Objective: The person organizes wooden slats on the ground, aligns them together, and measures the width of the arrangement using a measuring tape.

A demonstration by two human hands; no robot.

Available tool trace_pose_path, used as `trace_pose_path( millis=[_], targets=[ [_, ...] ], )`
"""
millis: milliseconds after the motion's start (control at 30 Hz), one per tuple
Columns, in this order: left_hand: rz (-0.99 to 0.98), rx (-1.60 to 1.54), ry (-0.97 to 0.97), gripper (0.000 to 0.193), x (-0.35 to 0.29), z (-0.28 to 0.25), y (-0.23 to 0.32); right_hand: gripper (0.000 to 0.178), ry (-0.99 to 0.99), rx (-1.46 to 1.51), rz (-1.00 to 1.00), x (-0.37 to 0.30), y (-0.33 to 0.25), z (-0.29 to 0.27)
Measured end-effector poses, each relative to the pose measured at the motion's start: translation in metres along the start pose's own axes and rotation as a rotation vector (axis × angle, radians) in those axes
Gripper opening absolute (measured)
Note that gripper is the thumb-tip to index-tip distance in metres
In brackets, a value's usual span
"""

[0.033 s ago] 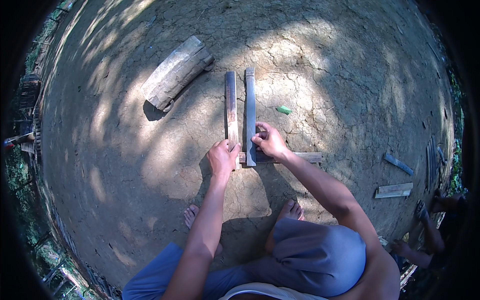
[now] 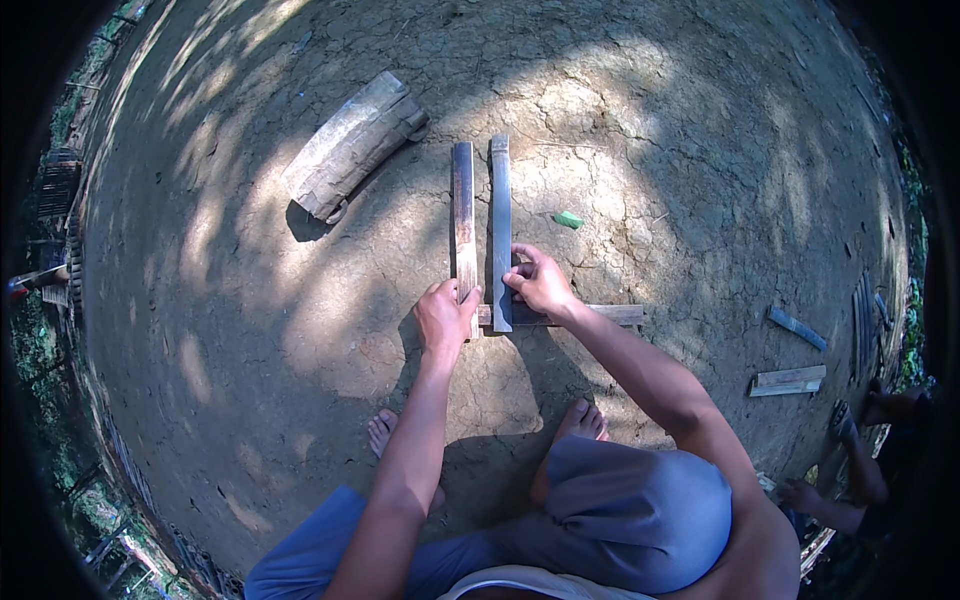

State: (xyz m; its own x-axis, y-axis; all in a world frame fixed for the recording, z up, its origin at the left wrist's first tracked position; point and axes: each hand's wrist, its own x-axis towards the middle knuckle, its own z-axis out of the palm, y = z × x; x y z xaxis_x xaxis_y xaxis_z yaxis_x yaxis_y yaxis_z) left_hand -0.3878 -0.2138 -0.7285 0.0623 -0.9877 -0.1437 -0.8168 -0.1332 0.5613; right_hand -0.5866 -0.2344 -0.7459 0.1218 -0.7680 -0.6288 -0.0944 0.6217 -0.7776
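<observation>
My left hand (image 2: 446, 316) is closed around the near end of a brown slat (image 2: 464, 215), darkened toward its far end. Just to the right lies a grey slat (image 2: 502, 210), perhaps split bamboo, with a notched near end. The thumb and fingers of my right hand (image 2: 541, 284) pinch its right edge. The two slats point away from me, almost parallel, with a narrow gap between them. A third slat (image 2: 622, 315) runs crosswise under the near end of the grey one and passes beneath my right wrist. Its left end is next to my left hand.
A split log (image 2: 352, 148) rests on the cracked earth ground (image 2: 300, 340) at far left. A green leaf (image 2: 568, 219) lies right of the slats. Farther right are short wood pieces (image 2: 788, 381) and a grey strip (image 2: 797, 328). Another person's arm (image 2: 830, 507) shows at lower right.
</observation>
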Motion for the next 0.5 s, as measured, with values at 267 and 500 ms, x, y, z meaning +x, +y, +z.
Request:
trace_pose_path(
  millis=[267, 500],
  targets=[
    [0.011, 0.015, -0.015, 0.039, 0.001, 0.008, -0.002, 0.059, -0.017, -0.026, 0.009, 0.001, -0.002, -0.001],
    [0.029, -0.221, -0.099, 0.048, 0.002, -0.006, -0.024, 0.066, 0.062, -0.256, -0.224, -0.005, 0.004, -0.005]
  ],
)
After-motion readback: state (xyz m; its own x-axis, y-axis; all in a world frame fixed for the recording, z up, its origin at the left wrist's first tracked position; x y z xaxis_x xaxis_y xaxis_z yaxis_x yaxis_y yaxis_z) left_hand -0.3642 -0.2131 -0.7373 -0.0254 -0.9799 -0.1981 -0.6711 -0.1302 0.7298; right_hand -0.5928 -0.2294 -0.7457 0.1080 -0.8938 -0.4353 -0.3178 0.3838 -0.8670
